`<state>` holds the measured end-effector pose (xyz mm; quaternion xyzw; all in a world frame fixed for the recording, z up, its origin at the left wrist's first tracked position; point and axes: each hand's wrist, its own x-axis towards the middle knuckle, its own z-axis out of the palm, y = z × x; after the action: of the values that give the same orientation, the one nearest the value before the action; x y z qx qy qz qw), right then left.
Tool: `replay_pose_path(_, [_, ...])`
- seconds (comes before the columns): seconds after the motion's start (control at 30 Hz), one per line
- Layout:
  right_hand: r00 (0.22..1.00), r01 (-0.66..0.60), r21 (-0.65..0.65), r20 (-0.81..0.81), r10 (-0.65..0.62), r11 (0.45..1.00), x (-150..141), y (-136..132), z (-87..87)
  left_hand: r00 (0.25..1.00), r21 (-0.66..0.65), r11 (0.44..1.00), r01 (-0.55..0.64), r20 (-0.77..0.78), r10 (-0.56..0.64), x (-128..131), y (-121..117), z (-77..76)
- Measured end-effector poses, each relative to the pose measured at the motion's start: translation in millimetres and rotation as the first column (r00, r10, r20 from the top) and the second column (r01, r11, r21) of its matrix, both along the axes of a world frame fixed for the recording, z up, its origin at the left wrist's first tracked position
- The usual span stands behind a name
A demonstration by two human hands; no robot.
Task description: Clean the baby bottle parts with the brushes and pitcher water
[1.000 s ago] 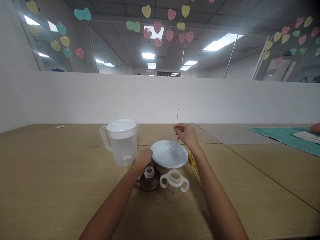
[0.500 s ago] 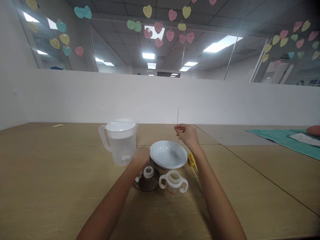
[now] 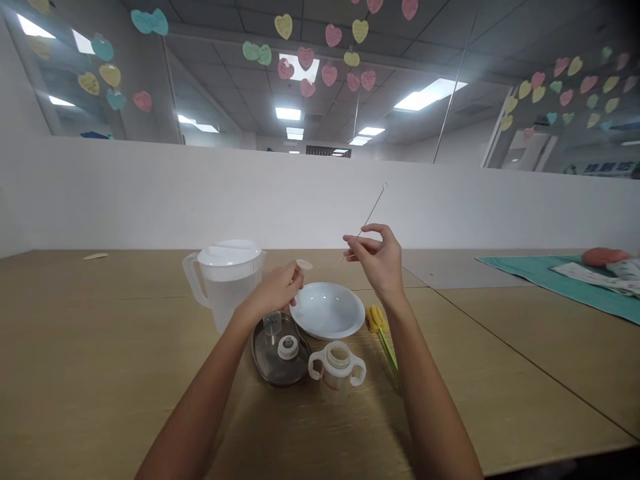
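My right hand (image 3: 379,261) pinches a thin wire brush (image 3: 369,217) that slants up to the right, raised above the white bowl (image 3: 327,311). My left hand (image 3: 274,291) is closed on a small pale piece (image 3: 303,265), held up between the clear water pitcher (image 3: 223,280) and the bowl. Below my hands a dark metal tray (image 3: 280,353) carries a small clear tube and a white cap. A two-handled baby bottle (image 3: 337,371) stands just right of the tray.
A yellow sponge brush with a green handle (image 3: 380,331) lies right of the bowl. A teal mat (image 3: 565,279) with cloths and an orange object sits at the far right. A white partition wall runs behind the wooden table (image 3: 100,347).
My left hand rose from the tray with the small pale piece. My right hand lifted and tilted the wire brush from upright to slanting right. The view shifted slightly to the right.
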<state>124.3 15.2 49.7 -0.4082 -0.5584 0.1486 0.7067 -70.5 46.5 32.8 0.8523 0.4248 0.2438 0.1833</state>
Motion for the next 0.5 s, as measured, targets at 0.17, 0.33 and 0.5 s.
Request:
replay_pose_path(0.17, [0.984, -0.165, 0.143, -0.047, 0.173, 0.976, -13.9, -1.5, 0.2, 0.942, 0.018, 0.981, 0.195, 0.275, -0.192, 23.1, 8.7, -20.1])
replay_pose_path(0.33, [0.99, -0.137, 0.158, -0.021, 0.142, 0.978, -14.3, 3.6, -3.5, 0.893, 0.036, 0.973, 0.226, 0.391, -0.222, 29.4, 11.5, -26.0])
replay_pose_path(0.5, [0.982, -0.188, 0.126, 0.044, 0.184, 0.974, -14.3, 3.8, -4.0, 0.876, 0.041, 0.973, 0.227, 0.429, -0.223, 30.5, 10.9, -25.7])
